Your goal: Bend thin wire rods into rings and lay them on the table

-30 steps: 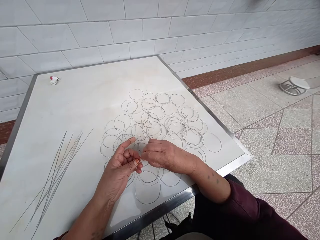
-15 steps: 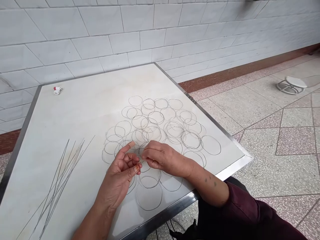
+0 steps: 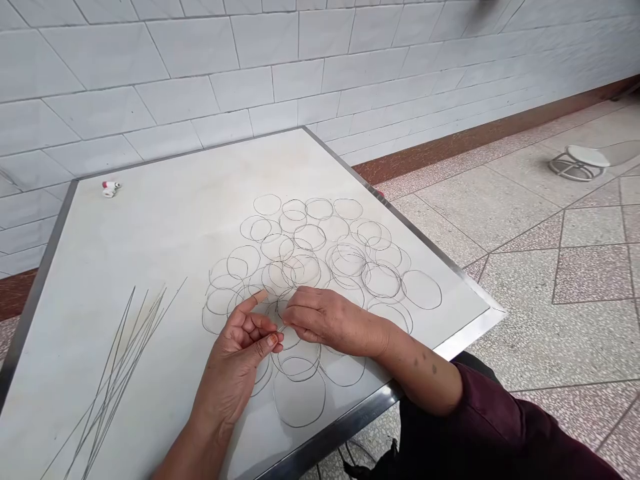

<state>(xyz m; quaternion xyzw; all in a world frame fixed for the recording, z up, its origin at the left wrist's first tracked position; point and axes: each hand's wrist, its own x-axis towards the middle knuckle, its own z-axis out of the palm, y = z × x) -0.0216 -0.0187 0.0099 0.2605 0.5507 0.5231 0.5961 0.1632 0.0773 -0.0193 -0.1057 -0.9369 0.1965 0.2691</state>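
Note:
Thumb and forefinger of my left hand (image 3: 243,353) pinch a thin wire (image 3: 281,329), and its middle part of the hand is half curled with one finger stretched out. Close beside it, my right hand (image 3: 330,323) has its fingers pressed together at the same wire; their tips hide most of what they grip. The shape of the held wire cannot be made out. Under and around both hands, many thin wire rings (image 3: 300,427) lie flat and overlap. Left of my left hand lies a loose bundle of straight wires (image 3: 116,367).
The white table (image 3: 165,227) has a metal edge (image 3: 345,421) and stands by a tiled wall (image 3: 195,47). A small red and white object (image 3: 111,189) lies at its far left corner. A round stool (image 3: 583,162) stands on the floor at right.
Both hands stay together at the wire, with the right fingers shifted very slightly. The view has tilted a little; the rings and straight wires lie as before.

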